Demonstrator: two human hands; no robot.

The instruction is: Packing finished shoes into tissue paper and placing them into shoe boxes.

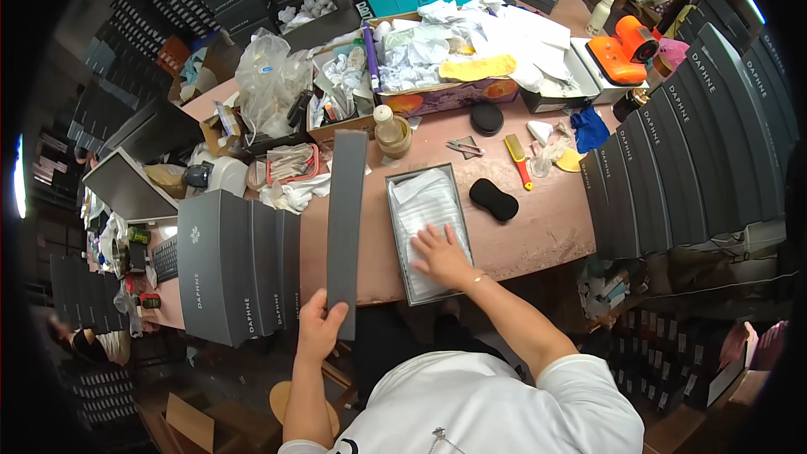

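An open grey shoe box (397,235) lies on the pink table in front of me, filled with white tissue paper (424,206). My right hand (441,254) rests flat on the paper near the box's front end, fingers spread. My left hand (319,328) grips the near end of the box's dark grey lid (346,227), which stands on edge to the left of the box and points away from me.
Stacked grey boxes (239,265) stand at my left, and more (689,151) line the right. Black sponges (493,199), a yellow brush (517,158), scissors (464,148), a bottle (388,128) and a carton of crumpled paper (437,59) crowd the table's far side.
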